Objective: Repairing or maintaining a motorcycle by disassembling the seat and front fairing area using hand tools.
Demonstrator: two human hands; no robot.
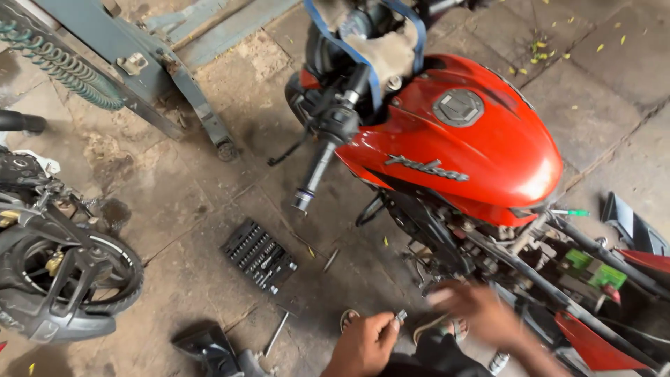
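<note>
My left hand [364, 343] is low in the head view, fingers pinched on a small metal bolt-like part [400, 315]. My right hand [474, 311] is blurred, fingers spread, close beside that part and just below the motorcycle's exposed frame [447, 244]. It holds nothing that I can see. The red motorcycle tank [481, 146] with its round filler cap [458, 107] fills the upper middle. A black handlebar grip [315, 171] sticks out to the left of the tank. My sandalled feet [349, 319] show below the hands.
An open black socket set [258, 255] lies on the stone floor left of my hands, with loose tools [276, 334] near it. Another motorcycle's wheel [66, 279] stands at the left. A grey metal stand with a coiled spring [63, 66] is at top left.
</note>
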